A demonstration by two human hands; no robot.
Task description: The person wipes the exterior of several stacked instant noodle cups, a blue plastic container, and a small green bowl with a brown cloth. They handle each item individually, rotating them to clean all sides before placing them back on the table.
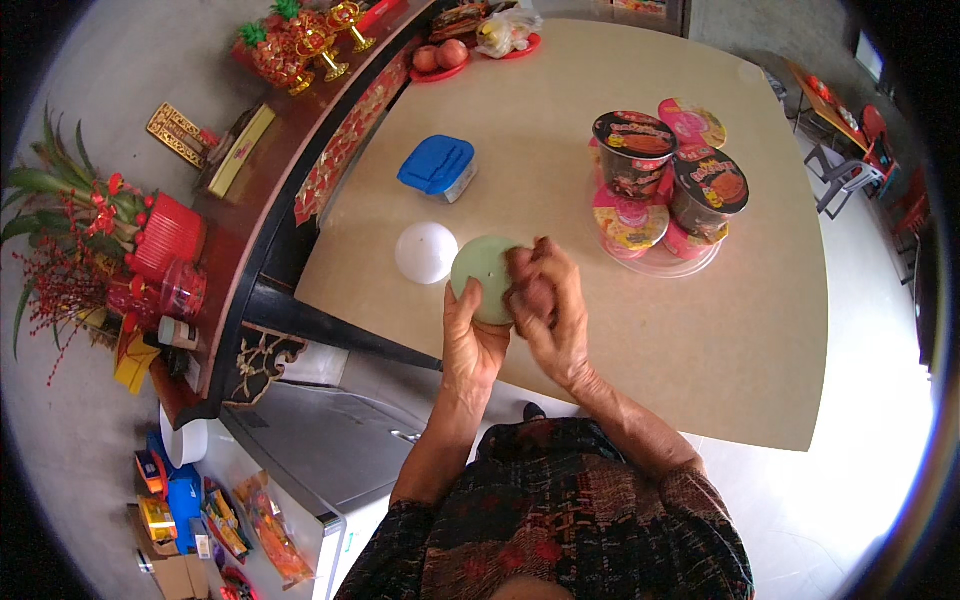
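Observation:
My left hand (473,345) grips a pale green round piece (483,270), bowl-like or a lid, with the thumb over its near left edge. My right hand (548,308) is at its right edge, fingers curled in and partly blurred; what they hold, if anything, I cannot make out. Just left of the green piece, a white domed round piece (426,252) lies on the beige table (520,120). Beyond it stands a small clear container with a blue lid (437,165).
To the right, black instant noodle cups (636,150) and pink-and-yellow cups (630,222) are stacked on a clear round tray (680,265). Red fruit (440,55) sits on a red plate at the far left. A dark wooden altar table (270,190) borders the left side.

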